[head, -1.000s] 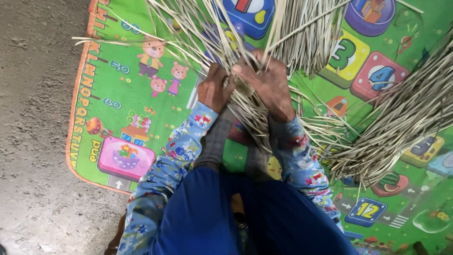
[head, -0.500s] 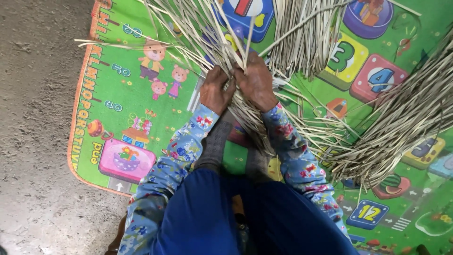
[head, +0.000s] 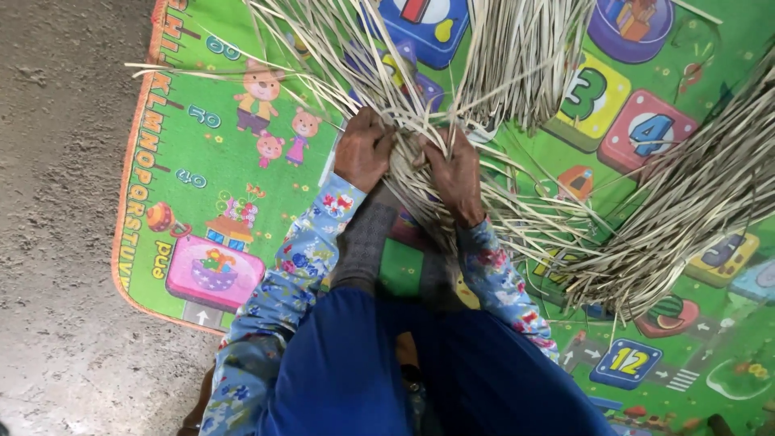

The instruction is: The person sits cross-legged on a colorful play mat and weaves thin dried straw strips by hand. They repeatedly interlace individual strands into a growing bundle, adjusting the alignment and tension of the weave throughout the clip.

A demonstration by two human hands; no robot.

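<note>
Your two hands have drawn closer together over the last second: the right hand (head: 456, 173), which sat a little higher and further out a moment ago, has come down and in, so that it now lies just beside the left hand (head: 365, 152) at the middle of the strips (head: 420, 173). Your left hand is curled shut over a gather of those pale dry strips, knuckles up, with the loose ends fanning away from it toward the top left. Your right hand is bent over the strips beside it, fingers pressed down into the crossing; how tightly it grips you cannot tell from here, since the fingertips are buried among the strands. The strips themselves have hardly shifted: the worked patch lies where it did, on the mat (head: 202, 202), directly in front of your knees, between both hands. A second bundle (head: 686, 210) lies well apart on the right, untouched, and another sheaf (head: 525, 56) hangs down from the top edge, also untouched. Judging from the closing of the hands, you are tightening or folding the strands at one spot rather than fetching new ones, so the work sits at the same crossing. The bare ground (head: 56, 202) lies to the left of the mat.
</note>
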